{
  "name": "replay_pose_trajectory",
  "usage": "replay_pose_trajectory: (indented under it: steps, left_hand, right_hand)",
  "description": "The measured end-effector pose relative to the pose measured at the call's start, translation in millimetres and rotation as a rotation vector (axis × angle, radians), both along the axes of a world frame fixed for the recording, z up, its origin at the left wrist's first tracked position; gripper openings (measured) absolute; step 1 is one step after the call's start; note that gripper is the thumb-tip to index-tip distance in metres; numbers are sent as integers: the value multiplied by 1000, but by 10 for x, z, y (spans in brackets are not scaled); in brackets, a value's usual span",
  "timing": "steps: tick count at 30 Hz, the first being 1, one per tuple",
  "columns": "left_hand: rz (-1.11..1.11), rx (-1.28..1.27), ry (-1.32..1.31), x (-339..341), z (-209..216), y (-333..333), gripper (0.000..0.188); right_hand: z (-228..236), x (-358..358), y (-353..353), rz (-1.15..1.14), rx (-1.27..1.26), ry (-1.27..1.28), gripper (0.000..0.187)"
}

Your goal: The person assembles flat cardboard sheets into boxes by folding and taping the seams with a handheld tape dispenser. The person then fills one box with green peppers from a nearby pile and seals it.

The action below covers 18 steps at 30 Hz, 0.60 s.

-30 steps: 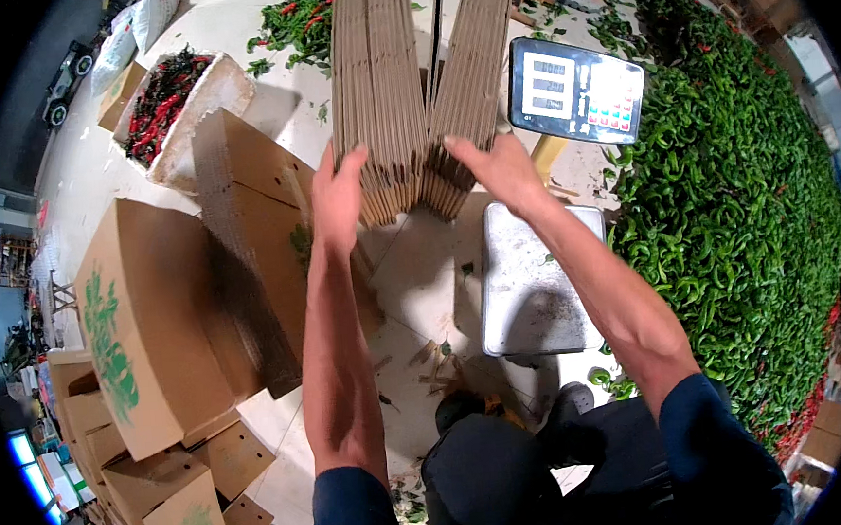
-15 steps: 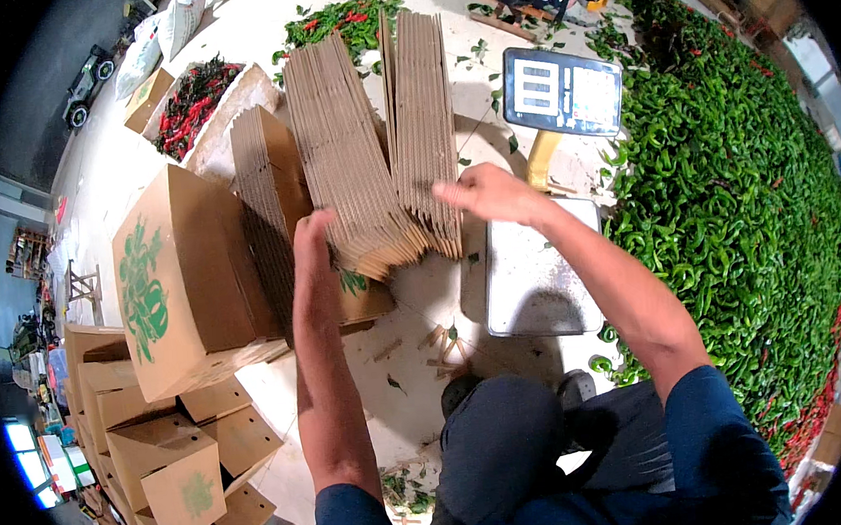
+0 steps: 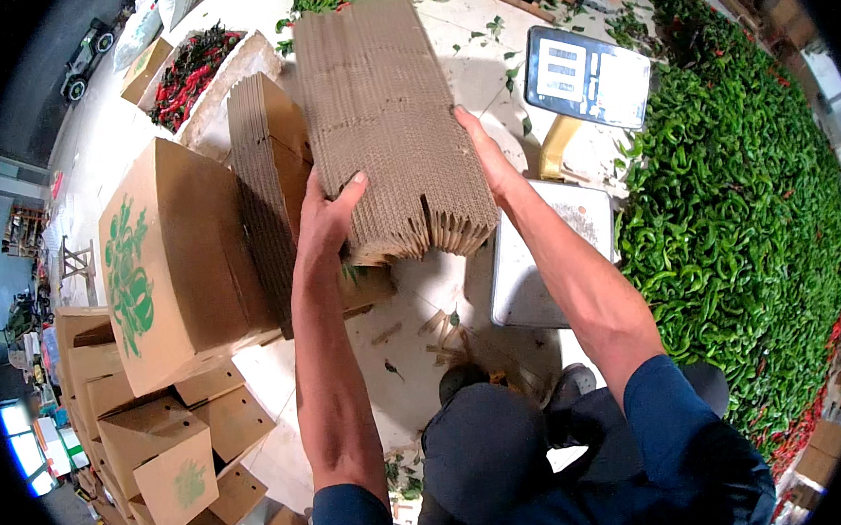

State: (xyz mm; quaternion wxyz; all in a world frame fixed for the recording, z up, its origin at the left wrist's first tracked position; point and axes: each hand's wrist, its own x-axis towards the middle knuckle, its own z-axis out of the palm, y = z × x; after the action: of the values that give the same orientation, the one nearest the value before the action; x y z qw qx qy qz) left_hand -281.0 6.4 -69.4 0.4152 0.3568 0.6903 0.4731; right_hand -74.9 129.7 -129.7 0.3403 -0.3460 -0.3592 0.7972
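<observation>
A thick bundle of flattened cardboard boxes [image 3: 386, 119] stands in front of me, its corrugated edges facing up. My left hand [image 3: 327, 210] grips the bundle's near left side, thumb laid over the top edges and fingers down its side. Against its right side presses my right hand [image 3: 486, 155], most of its fingers hidden behind the cardboard. The sheets sit pressed together, with a narrow gap at the near end. Just left of the bundle leans a second stack of flat cardboard [image 3: 259, 205].
A big carton [image 3: 172, 270] with a green print stands at left, above several open cartons [image 3: 171, 456]. A platform scale [image 3: 550, 297] with a display [image 3: 585, 75] is at right, beside a large heap of green peppers [image 3: 739, 221]. Red peppers [image 3: 195, 78] fill a box at upper left.
My hands were apart, beside two separate cardboard bundles. Now those bundles are pushed together into one, and both hands hold its sides. The view has shifted slightly.
</observation>
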Motion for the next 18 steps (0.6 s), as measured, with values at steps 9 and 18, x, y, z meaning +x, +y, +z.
replay_pose_trajectory:
  steps: [9, 18]
  left_hand:
    - [135, -43, 687, 110, 17, -541, 87]
    - [62, -240, 578, 300, 401, -836, 88]
  right_hand:
    - [-26, -156, -368, 82, -40, -15, 71]
    - [161, 61, -796, 18, -44, -84, 75]
